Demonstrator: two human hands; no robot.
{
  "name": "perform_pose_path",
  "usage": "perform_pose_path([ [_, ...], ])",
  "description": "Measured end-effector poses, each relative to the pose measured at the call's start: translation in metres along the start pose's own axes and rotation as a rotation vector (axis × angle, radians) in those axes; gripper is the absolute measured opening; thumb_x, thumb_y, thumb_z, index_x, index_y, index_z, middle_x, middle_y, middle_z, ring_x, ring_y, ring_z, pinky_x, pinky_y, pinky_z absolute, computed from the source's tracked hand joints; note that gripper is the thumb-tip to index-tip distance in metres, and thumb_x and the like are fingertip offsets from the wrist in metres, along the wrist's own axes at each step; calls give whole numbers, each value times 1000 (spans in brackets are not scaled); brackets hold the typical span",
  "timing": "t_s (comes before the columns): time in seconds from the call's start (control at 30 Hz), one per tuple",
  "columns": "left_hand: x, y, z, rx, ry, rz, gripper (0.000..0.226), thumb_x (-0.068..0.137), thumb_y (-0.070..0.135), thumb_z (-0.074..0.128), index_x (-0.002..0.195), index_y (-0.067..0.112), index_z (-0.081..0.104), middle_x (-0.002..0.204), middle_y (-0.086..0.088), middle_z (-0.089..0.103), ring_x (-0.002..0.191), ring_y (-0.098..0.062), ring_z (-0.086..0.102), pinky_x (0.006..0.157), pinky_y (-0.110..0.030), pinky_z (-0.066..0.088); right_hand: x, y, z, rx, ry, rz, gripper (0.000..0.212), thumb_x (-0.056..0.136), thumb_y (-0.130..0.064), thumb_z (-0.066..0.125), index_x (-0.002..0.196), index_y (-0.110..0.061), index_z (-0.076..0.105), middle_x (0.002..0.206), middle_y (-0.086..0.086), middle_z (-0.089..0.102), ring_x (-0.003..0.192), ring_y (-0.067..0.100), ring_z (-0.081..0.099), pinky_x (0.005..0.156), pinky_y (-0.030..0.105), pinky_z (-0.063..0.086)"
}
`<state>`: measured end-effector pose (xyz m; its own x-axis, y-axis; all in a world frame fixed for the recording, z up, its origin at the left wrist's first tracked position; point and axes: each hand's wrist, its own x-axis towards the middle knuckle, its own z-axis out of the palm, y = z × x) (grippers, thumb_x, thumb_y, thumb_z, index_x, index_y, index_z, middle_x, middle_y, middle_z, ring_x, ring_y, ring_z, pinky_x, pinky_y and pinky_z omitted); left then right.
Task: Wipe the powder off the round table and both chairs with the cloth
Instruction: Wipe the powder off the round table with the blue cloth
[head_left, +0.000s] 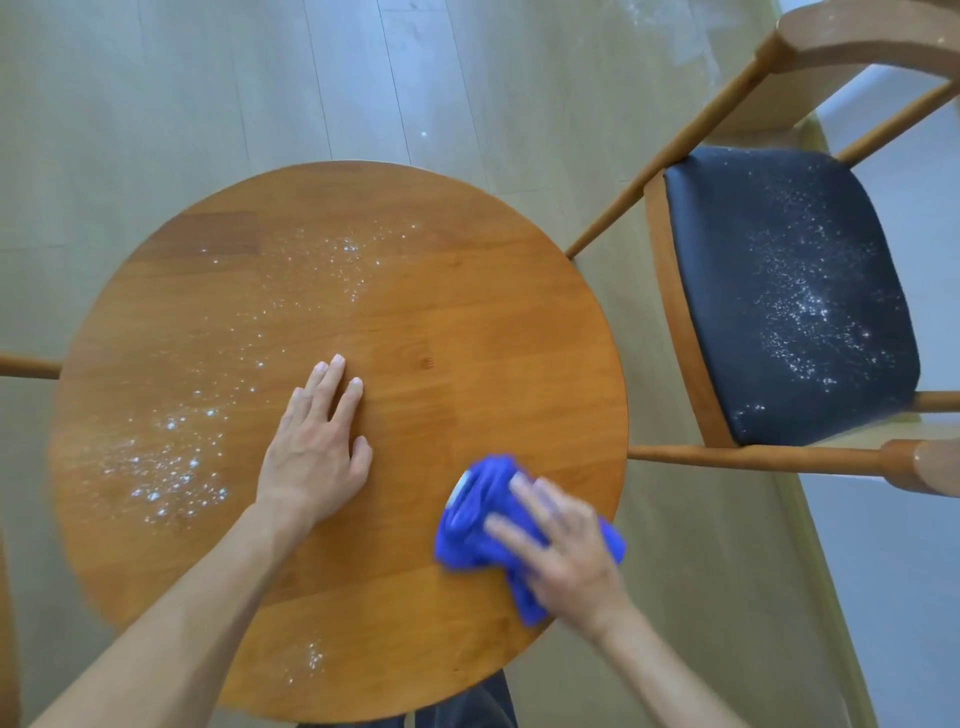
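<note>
Blue cloth (483, 525), white-speckled, seemingly black seat (779, 291)

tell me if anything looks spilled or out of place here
White powder is scattered over the left side of the round table and across the dark chair seat, with a faint dusting on the floor beyond. The right hand presses a blue cloth on the table's cleaner right side.
</note>
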<state>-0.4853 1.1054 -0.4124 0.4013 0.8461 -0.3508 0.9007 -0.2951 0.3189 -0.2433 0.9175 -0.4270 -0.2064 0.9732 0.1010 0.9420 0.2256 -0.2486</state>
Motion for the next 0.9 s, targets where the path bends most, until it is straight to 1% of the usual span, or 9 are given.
perform_pose_path([
  [0.1, 0, 0, 1, 2, -4, -1, 63, 93, 24, 45, 151, 11, 23, 162, -3, -4, 148, -16, -9, 120, -31, -5, 62, 57, -10, -130, 14, 350, 53, 81, -19, 73, 132, -21, 60, 145, 20, 44, 123, 41, 51, 82, 51, 51],
  [0.17, 1, 0, 1, -2, -13, 1, 63, 94, 25, 44, 152, 11, 22, 161, -3, -6, 148, -16, -10, 119, -31, -7, 103, 70, -9, -159, 75, 684, 53, 90, -27, 63, 141, -23, 49, 152, 18, 33, 128, 40, 44, 87, 53, 47],
  [0.23, 2, -1, 2, -3, -18, 0, 63, 95, 25, 42, 152, 12, 19, 161, -2, -9, 148, -16, -11, 119, -31, -7, 127, 60, -1, -157, 125, 880, 53, 95, -32, 55, 146, -26, 41, 156, 16, 25, 131, 38, 37, 92, 53, 43],
  [0.3, 1, -3, 2, 0, -24, 3, 63, 95, 24, 42, 152, 12, 19, 161, -2, -9, 148, -16, -12, 119, -31, -7, 123, 27, 7, -158, 105, 807, 53, 93, -34, 55, 145, -25, 43, 155, 17, 26, 132, 39, 39, 95, 51, 43],
  [0.47, -2, -3, 3, -1, -15, 4, 65, 92, 23, 48, 151, 10, 25, 161, -4, -5, 148, -17, -7, 120, -33, -2, 20, -86, 26, 47, -29, 165, 45, 88, -39, 61, 133, -35, 55, 149, 12, 42, 132, 36, 45, 96, 45, 46],
  [0.6, -2, -5, 3, 6, 4, 21, 65, 91, 34, 38, 150, 9, 28, 161, -3, -1, 148, -15, -6, 120, -34, 0, -28, -49, 9, 51, -142, -226, 35, 95, -28, 41, 121, -40, 61, 134, 3, 58, 125, 25, 55, 86, 37, 54],
  [0.67, -2, -3, 5, 8, 13, 12, 70, 86, 38, 33, 149, 9, 29, 161, -3, 0, 148, -15, -7, 120, -34, 0, -26, -15, 0, 8, -144, -230, 37, 96, -26, 43, 124, -39, 63, 137, 6, 56, 126, 26, 54, 89, 39, 53],
  [0.77, -2, -1, 8, 21, 27, 6, 73, 86, 44, 24, 150, 10, 28, 161, -3, 0, 148, -15, -8, 120, -35, -1, 9, 30, -7, -28, -88, -70, 38, 86, -33, 65, 124, -31, 65, 139, 15, 52, 124, 34, 54, 89, 45, 51],
  [0.9, -3, -2, 10, 33, 31, 8, 75, 85, 49, 20, 149, 10, 30, 161, -3, 1, 148, -16, -6, 121, -36, 1, 96, 86, -10, -160, -9, 216, 45, 91, -36, 61, 134, -22, 58, 145, 20, 43, 125, 40, 50, 86, 49, 51],
])
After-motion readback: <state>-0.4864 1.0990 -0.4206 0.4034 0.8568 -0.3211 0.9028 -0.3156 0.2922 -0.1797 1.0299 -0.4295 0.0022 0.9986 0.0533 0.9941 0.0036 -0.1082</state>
